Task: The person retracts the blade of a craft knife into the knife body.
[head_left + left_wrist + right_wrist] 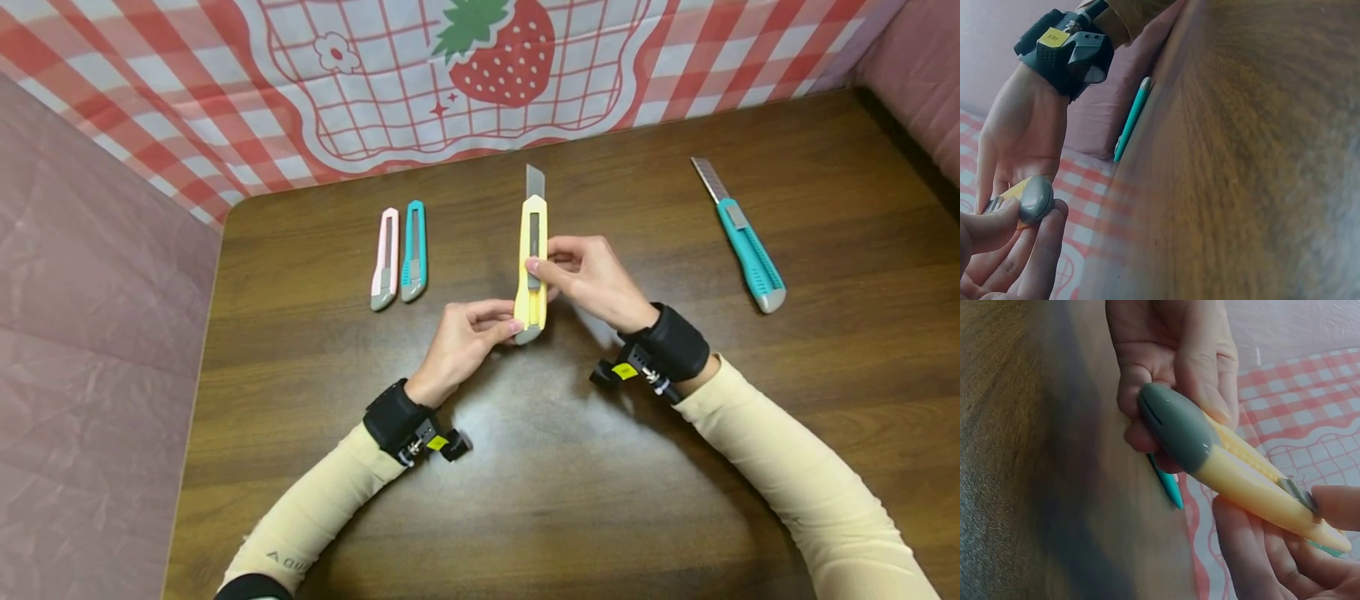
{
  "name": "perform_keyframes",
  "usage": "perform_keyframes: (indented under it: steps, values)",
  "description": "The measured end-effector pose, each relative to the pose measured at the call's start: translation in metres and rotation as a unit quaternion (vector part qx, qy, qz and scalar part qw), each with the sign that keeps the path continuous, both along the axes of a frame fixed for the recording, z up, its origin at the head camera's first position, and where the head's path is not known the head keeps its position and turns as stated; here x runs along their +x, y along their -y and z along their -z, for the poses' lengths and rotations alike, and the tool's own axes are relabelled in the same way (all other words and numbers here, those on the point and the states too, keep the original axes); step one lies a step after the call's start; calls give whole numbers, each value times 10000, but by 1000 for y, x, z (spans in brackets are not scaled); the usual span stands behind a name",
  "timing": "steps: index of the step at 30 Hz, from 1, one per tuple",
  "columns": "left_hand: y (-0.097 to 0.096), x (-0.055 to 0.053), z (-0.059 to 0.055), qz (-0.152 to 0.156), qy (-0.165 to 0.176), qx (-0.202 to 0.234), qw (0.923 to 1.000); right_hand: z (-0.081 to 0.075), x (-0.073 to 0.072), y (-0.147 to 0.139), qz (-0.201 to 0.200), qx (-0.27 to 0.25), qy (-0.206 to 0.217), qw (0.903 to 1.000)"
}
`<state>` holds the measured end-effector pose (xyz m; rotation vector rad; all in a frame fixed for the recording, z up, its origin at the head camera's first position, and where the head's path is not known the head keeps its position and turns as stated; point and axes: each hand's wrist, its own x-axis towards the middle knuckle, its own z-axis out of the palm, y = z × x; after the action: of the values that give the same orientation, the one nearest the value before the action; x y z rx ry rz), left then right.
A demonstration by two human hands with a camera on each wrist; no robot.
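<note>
- Sleeves (322,500), a pair: pale, one on each arm.
- Straps (393,417), a pair: black, one at each wrist, each with a small camera attached.
- Table (487,500): brown wood grain, beneath both arms.
- Left hand (462,343): thumb and curled fingers pinch the capped end of the yellow cutter, from its left side.
- Right hand (597,279): thumb laid on the slider, fingers bent behind the body; grips the yellow cutter at mid-length from its right side.
- Yellow cutter (533,242): held between the two hands, lifted off the table. Long axis runs almost straight away from the person, leaning very slightly right at the far end; the angle to the table cannot be told exactly. Grey cap (528,335) towards the person, slotted face up, blade (535,182) out and pointing away.
- Pink cutter (385,260): on the table, left of the hands; cap near, tip away, slightly right.
- Small teal cutter (414,250): just beside the pink one, nearly parallel, tip away.
- Large teal cutter (752,254): well apart at right; axis slanted, blade out, pointing away and left.
- Cloth (600,83): red and white, checked, with strawberry motif; beyond the table's far edge.
</note>
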<state>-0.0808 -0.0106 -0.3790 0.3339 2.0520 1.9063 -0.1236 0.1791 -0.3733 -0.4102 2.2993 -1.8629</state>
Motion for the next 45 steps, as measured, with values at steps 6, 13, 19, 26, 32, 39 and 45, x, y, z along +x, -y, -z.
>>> perform_keyframes:
  steps: [6, 13, 19, 26, 32, 39, 45]
  values:
    - [1, 0, -1, -12, -58, -42, 10000, -17, 8, 6, -67, 197, -145, 9997]
    - [1, 0, -3, -84, -207, -120, 9997, -32, 16, 9, 129, 408, -352, 9985]
    - [1, 0, -3, -81, -215, -146, 9996, -31, 16, 9, 126, 362, -405, 9984]
    - [2, -2, 6, -56, -127, 18, 9999, -28, 15, 8, 34, 290, -358, 9989]
    - [3, -8, 26, -92, -137, 90, 9998, -4, 5, 2, -5, 206, -281, 9994]
    - [5, -10, 29, -220, -228, 143, 9994, 6, 3, 4, -67, 17, -376, 9993]
    - [5, -11, 28, -230, -202, 200, 9993, 7, 3, 6, 81, -226, -132, 9996]
